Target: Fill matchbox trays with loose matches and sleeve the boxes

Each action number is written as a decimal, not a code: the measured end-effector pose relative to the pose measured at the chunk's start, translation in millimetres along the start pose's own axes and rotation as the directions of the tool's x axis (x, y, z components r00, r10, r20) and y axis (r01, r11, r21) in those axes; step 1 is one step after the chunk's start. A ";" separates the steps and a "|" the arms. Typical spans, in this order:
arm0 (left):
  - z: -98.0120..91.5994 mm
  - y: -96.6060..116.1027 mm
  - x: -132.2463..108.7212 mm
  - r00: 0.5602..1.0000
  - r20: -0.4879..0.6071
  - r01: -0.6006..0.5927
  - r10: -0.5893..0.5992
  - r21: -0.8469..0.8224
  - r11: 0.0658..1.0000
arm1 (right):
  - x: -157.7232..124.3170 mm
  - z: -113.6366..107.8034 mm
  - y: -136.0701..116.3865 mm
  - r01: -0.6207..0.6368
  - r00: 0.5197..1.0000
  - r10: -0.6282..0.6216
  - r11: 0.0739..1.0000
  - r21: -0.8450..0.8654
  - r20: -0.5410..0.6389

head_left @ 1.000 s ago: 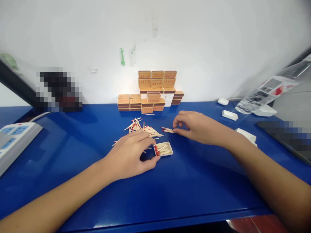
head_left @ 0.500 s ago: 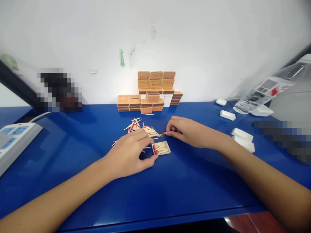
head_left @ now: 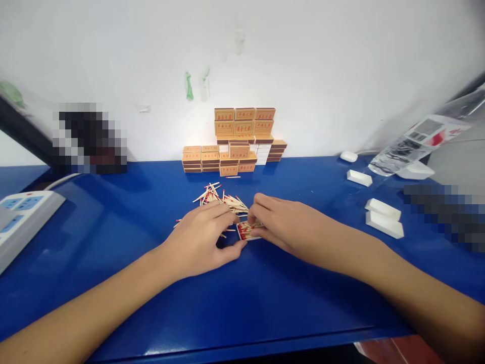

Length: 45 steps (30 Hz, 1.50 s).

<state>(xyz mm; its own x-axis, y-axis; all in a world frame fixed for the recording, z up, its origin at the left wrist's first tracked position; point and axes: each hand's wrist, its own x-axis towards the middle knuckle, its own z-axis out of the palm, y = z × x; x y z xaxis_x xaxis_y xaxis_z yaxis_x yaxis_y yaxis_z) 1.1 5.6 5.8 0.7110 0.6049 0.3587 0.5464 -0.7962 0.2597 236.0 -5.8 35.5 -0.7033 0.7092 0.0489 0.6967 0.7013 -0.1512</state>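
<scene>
A small white matchbox tray (head_left: 248, 238) lies flat on the blue table, with several red-tipped matches inside. My left hand (head_left: 202, 236) grips the tray's left end between thumb and forefinger. Over the tray's right part is my right hand (head_left: 278, 222), its fingers pinched together on matches (head_left: 254, 226) just above or among those inside. Its fingers cover the right half of the tray. Beyond my left hand spreads a loose heap of matches (head_left: 227, 201), partly hidden by that hand. One single match (head_left: 233, 177) lies apart, nearer the stacked boxes.
Stacked orange matchboxes (head_left: 242, 129) stand against the white wall. On the right are white empty-looking trays (head_left: 384, 224), another white tray (head_left: 359, 178) and a tilted plastic bottle (head_left: 413, 141). A power strip (head_left: 26, 217) sits at the left edge.
My right hand has moved left and toward me, from the edge of the match heap to over the tray, carrying matches. My left hand stays on the tray's end.
</scene>
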 end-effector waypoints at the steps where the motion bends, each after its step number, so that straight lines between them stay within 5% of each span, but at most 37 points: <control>1: 0.0 0.0 -0.1 1.000 -0.001 0.001 -0.001 0.001 1.000 | 0.0 -1.1 1.5 -0.009 1.000 0.009 1.000 0.011 -0.008; 8: 0.2 -1.9 -0.7 1.000 -0.014 -0.008 0.008 0.006 1.000 | -9.7 -13.2 29.3 -0.103 0.994 0.094 0.975 0.196 0.052; 13: -0.4 -1.4 -0.6 1.000 -0.013 -0.009 0.009 0.009 1.000 | -8.4 -13.1 26.8 -0.127 0.988 0.097 0.956 0.266 0.122; 20: -0.9 -0.5 -0.2 1.000 -0.003 -0.010 0.010 0.008 1.000 | -0.9 -9.5 14.1 -0.078 0.997 0.074 0.949 0.304 0.026; 40: -1.8 0.3 -0.3 1.000 -0.005 0.000 0.000 -0.022 1.000 | 1.1 -9.2 11.6 -0.043 0.999 0.043 0.958 0.283 0.006; 45: -0.9 5.7 -3.9 1.000 0.015 -0.022 0.023 -0.053 0.998 | 10.9 -0.5 22.8 -0.101 0.979 0.147 0.953 0.286 -0.145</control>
<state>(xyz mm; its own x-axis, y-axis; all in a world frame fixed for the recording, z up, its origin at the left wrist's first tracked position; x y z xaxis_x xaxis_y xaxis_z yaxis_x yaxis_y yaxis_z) 1.0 -1.3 6.6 0.7296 0.5869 0.3511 0.5066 -0.8087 0.2990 244.2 18.0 33.1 -0.5656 0.8073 0.1683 0.6942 0.5763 -0.4313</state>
